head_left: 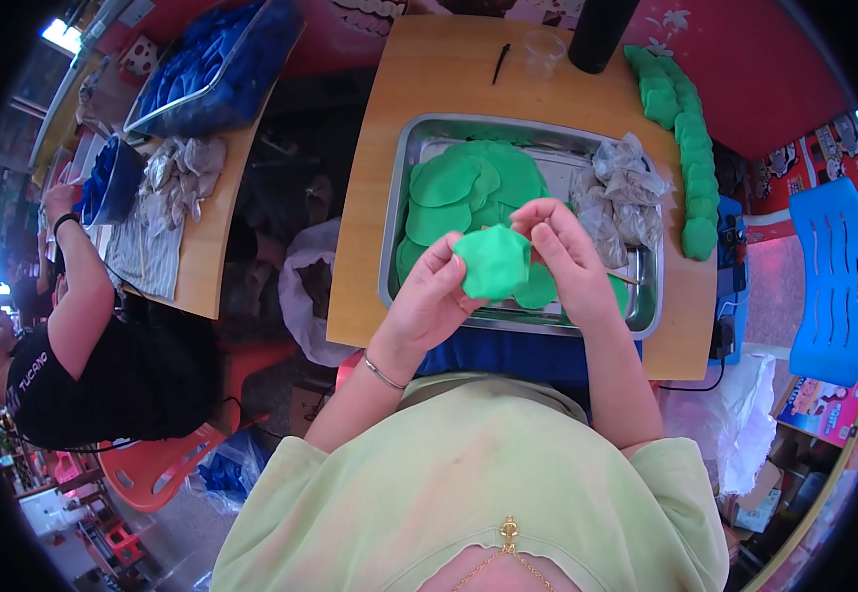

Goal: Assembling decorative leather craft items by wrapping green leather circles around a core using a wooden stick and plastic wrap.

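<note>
Green piece [493, 264]: one, soft-looking, raised above the tray's near edge.
Left hand [423, 298]: fingers clamped on the piece's left side, thumb in front. Likely fault: slipping or creasing, should this pinch loosen or press too hard.
Right hand [575, 259]: thumb and forefinger nearly together at the piece's upper right edge; whether they grip it cannot be told. Likely fault: a stretched or torn edge, from an uneven pull.
Tray [393, 227]: metal, mid-desk [449, 74].
Rod [624, 278]: thin, at the tray's near right corner; a passing wrist might knock it.
Discs [443, 182]: green, overlapping, left and middle of the tray. Probable fault: several lifting as one, if they cling.
Bags [636, 219]: clear, pale contents, tray's right side; could slump onto the discs if nudged.
Row [695, 168]: green lumps, overlapping, along the desk's right edge; an elbow could push some over.
Cup [544, 51]: clear, by the far edge; being light, easily tipped.
</note>
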